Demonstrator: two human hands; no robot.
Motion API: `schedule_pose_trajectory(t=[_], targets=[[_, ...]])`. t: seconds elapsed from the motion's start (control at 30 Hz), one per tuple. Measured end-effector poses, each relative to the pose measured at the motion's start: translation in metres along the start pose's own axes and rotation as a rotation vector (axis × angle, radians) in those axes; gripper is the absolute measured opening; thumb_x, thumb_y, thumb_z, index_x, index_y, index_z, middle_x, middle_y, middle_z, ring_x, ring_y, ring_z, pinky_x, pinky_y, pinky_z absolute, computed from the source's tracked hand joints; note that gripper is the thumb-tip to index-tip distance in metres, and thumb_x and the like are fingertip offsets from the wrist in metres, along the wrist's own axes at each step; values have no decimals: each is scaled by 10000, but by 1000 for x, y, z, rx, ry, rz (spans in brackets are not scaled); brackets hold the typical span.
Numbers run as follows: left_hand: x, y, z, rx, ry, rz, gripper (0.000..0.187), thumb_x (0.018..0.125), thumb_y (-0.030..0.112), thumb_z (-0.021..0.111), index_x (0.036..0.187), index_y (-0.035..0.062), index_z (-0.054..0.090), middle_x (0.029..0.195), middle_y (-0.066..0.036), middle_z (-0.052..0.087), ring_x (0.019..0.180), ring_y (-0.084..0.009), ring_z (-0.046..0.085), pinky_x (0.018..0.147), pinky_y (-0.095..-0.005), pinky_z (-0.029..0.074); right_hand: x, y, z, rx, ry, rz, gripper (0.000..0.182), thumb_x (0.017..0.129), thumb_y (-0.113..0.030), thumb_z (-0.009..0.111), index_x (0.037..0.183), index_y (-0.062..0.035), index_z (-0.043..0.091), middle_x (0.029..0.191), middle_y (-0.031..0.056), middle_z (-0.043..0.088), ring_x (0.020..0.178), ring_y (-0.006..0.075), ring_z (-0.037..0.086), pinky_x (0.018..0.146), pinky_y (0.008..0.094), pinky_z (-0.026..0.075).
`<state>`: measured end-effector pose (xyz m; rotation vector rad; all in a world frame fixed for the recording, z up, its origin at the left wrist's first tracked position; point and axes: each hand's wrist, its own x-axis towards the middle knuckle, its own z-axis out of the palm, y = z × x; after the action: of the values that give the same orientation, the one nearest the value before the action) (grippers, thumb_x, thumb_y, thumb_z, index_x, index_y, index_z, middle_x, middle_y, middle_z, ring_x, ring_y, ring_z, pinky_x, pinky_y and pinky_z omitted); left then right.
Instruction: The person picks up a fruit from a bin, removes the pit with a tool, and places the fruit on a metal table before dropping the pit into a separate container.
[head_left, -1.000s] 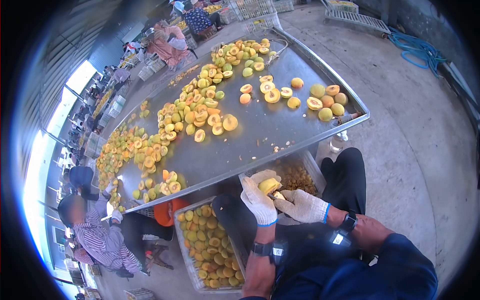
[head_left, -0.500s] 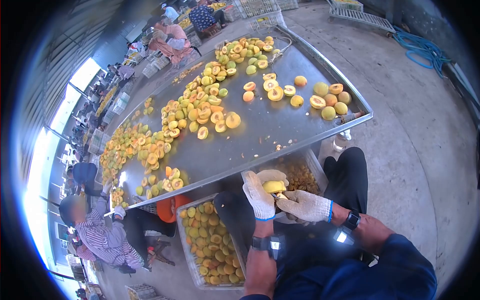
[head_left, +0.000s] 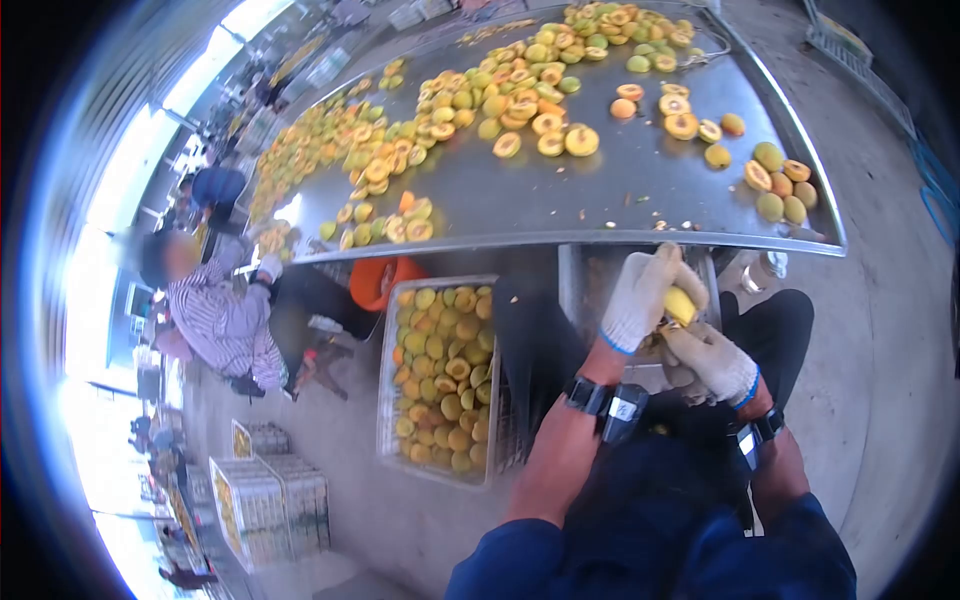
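Observation:
My left hand (head_left: pixel 650 292), in a pale work glove with a blue cuff edge, is closed round a yellow fruit (head_left: pixel 681 306) beyond my lap. Just below it to the right, my right hand (head_left: pixel 712 362), gloved the same way, is closed against the fruit's lower side. A small dark object shows between the hands, too blurred to name. Under them a crate (head_left: pixel 568 300) is partly hidden. Many halved fruits (head_left: pixel 520 100) lie heaped across the metal table (head_left: pixel 620 200), and a small group (head_left: pixel 780 182) sits near its right corner.
A crate of whole and cut fruit (head_left: pixel 440 380) stands left of my legs, beside an orange container (head_left: pixel 385 283). A person in a striped top (head_left: pixel 220 320) sits at the table's left end. Stacked crates (head_left: pixel 270 500) are at lower left, and a clear jar (head_left: pixel 765 270) is at right.
The view has turned, so the table sits higher and more crates show at lower left. Both hands appear further right and remain together at the yellow fruit.

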<state>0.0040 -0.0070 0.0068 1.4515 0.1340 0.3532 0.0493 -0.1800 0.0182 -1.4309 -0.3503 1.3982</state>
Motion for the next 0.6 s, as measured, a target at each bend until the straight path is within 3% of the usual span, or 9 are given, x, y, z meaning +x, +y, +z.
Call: schedule_pose_trajectory(t=[0.03,0.17,0.23,0.37,0.43,0.5,0.53,0.6], targets=[[-1,2,1,46,-7,22,747,1131,476,359,725,-17,747,673,-97,715,613,-172,672,576,-283,507,3,8,-8,89,-78,-1,405,1067,-476,547,910,-104,567,607,-7,504,404,83,424,372,243,337],[-2,-9,8,-138,-17,34,747,1128,495,374,721,-23,725,670,-108,705,606,-189,674,565,-288,513,16,21,-24,64,-102,-57,416,1061,-499,570,891,-120,559,625,-10,513,420,81,430,381,237,332],[-2,-19,13,-594,109,-78,676,1109,527,419,749,29,701,737,-139,711,674,-243,690,630,-334,550,18,21,-21,45,-75,-53,414,1060,-500,575,889,-123,557,629,-12,513,423,78,428,383,235,327],[9,-29,14,-757,341,-152,659,1081,597,427,834,41,679,827,-154,724,690,-265,705,614,-392,589,20,8,-11,102,-50,-108,465,1063,-536,564,836,-131,547,580,-42,444,426,61,388,393,228,281],[9,-26,6,-728,333,-162,652,1088,595,388,893,40,669,864,-170,720,697,-311,701,609,-443,599,22,4,-7,127,-66,-84,468,1065,-537,562,837,-129,550,573,-43,444,424,62,390,395,228,279],[8,-17,-4,-1176,326,-262,659,1095,583,340,934,34,666,861,-181,706,700,-364,691,602,-475,593,21,3,-2,98,-71,-176,463,1071,-529,557,835,-131,551,558,-45,445,421,61,394,394,228,272],[8,-15,-8,-1153,366,-277,674,1095,583,302,971,28,664,848,-185,696,704,-399,682,605,-500,587,22,2,-2,143,-109,-113,461,1074,-526,553,835,-132,550,553,-47,443,418,61,392,393,227,272],[6,-20,-12,-1227,368,-258,713,1071,637,322,968,20,663,906,-196,687,807,-388,674,701,-519,566,26,-4,3,124,-64,-73,455,1079,-526,541,844,-137,547,550,-45,437,405,66,372,389,229,275]])
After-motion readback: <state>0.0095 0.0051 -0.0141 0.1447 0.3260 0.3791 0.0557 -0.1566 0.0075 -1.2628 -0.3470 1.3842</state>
